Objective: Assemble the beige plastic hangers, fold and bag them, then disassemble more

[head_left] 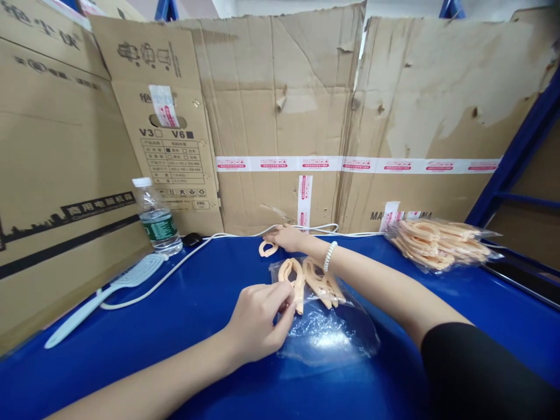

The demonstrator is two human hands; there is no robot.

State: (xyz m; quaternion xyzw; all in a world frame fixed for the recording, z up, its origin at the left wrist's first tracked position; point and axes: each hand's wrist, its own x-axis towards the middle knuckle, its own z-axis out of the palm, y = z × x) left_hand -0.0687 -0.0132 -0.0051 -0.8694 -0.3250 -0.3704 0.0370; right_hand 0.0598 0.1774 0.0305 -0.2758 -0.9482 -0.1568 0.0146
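Head view: from here I'd steady the clear plastic bag (315, 341) and take the peach loop (265, 253), just beyond it, by its rim. Left hand (261, 318) curls narrow over bag's left side; can't tell if gripping. Right hand (289, 238) sits past bag, arm outstretched, palm down, fingers at loop; grip hidden, can't tell.

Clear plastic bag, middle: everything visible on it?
The bag is transparent, crinkled, film-like, with glare, lying flattish on the blue table. Its near part looks slack and rounded; peach looped pieces show at its far end. The left hand's grip overlaps its left edge in view; contact is unclear. The right forearm crosses over its far-right part.
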